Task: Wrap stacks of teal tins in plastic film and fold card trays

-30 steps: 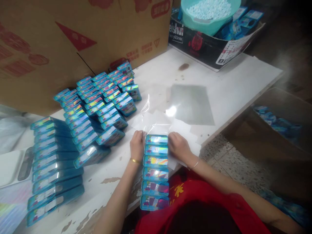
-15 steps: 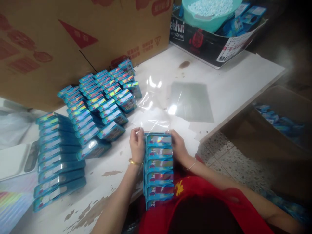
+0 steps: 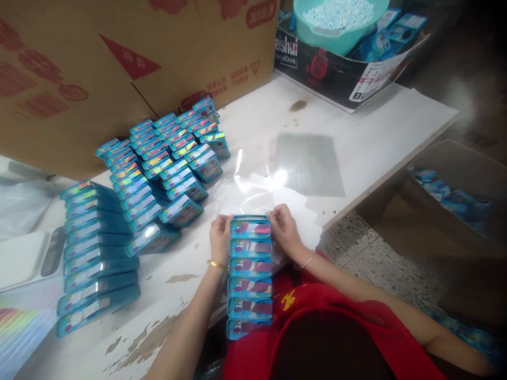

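A single-file row of blue flat tins (image 3: 249,267) with printed labels runs from my red apron to the table's edge. At its far end my left hand (image 3: 219,240) is closed, fingertips pinching clear plastic film (image 3: 249,203) by the row's left corner. My right hand (image 3: 285,229), also closed, pinches the film at the opposite corner. The film spreads forward from the row over white paper and shines with glare; how much of the row it covers I cannot make out. Left of my hands stand several more rows of the same blue tins (image 3: 182,211).
A large cardboard carton (image 3: 79,105) stands behind the rows. At the back right, a black printed box (image 3: 309,68) holds a teal basin (image 3: 336,39) of small pale pieces and blue packs. A grey translucent sheet (image 3: 309,163) lies on the table. A white scale (image 3: 24,258) sits left.
Both hands and the row have shifted slightly left. The film's raised far part has sunk lower, and the gap at the row's far end shows more clearly.
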Available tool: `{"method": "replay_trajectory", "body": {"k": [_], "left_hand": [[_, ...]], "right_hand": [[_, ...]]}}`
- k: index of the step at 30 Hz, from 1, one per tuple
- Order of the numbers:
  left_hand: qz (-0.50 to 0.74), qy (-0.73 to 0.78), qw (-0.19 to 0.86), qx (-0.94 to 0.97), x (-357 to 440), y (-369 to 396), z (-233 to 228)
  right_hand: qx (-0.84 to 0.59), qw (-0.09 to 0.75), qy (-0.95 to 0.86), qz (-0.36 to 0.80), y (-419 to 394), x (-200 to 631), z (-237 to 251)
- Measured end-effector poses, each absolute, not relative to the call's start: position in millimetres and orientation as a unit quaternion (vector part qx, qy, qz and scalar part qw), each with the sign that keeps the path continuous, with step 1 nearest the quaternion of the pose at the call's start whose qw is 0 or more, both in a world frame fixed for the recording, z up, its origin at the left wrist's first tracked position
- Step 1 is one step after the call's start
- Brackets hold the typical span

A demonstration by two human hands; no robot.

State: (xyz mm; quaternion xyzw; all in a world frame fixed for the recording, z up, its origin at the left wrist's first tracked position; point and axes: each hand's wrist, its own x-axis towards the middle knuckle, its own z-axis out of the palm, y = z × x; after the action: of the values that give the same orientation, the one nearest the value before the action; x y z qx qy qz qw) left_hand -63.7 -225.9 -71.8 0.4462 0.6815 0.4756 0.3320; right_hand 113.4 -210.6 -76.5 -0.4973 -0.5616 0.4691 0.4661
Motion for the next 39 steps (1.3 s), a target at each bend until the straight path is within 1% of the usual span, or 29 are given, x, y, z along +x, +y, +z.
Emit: {"method": "replay_trajectory", "body": {"k": [2,5,7,12,16,18,21,24,28,31,35,37,39], "left_hand": [[0.469,0.685,0.337,0.444,-64.3,-226.0,-69.8],[0.445,0.696,0.345,0.446,-64.4,-225.7,-67.2],[0.418,0.701,0.339,0.468,-64.7,-226.5,-65.5],[0.318,0.719,0.249,0.566,-69.6,-232.8,-59.6],[0.230,0.724,0.178,0.626,-77.6,-239.4,-56.2],[0.214,0.736,0.154,0.623,-81.6,-241.4,-56.4],[0.265,0.718,0.124,0.631,-85.8,-239.6,-58.3],[0.317,0.657,0.101,0.676,-87.4,-232.6,-60.1],[0.336,0.601,0.107,0.717,-87.6,-225.2,-61.4],[0.362,0.588,0.113,0.714,-87.5,-223.9,-60.9],[0.387,0.594,0.127,0.693,-85.4,-220.2,-55.9],[0.391,0.596,0.127,0.689,-83.5,-216.7,-52.3],[0.389,0.596,0.105,0.695,-82.1,-213.8,-49.2]], "right_hand": [[-0.493,0.465,-0.564,0.472,-209.0,113.0,-77.2],[-0.499,0.461,-0.530,0.506,-208.3,112.2,-78.7],[-0.513,0.453,-0.527,0.504,-209.2,113.4,-80.2],[-0.544,0.409,-0.590,0.435,-215.4,122.0,-77.7],[-0.566,0.329,-0.665,0.359,-219.6,122.4,-65.3],[-0.578,0.287,-0.694,0.321,-220.4,119.6,-58.1],[-0.579,0.238,-0.724,0.290,-220.9,117.0,-49.7],[-0.598,0.194,-0.735,0.255,-221.2,120.5,-45.1],[-0.629,0.120,-0.743,0.195,-219.3,128.9,-43.2],[-0.621,0.082,-0.765,0.152,-213.0,129.5,-44.5],[-0.606,0.068,-0.790,0.067,-197.8,125.3,-45.3],[-0.605,0.082,-0.791,0.035,-191.0,124.2,-43.5],[-0.597,0.110,-0.795,0.015,-187.4,124.5,-40.6]]}}
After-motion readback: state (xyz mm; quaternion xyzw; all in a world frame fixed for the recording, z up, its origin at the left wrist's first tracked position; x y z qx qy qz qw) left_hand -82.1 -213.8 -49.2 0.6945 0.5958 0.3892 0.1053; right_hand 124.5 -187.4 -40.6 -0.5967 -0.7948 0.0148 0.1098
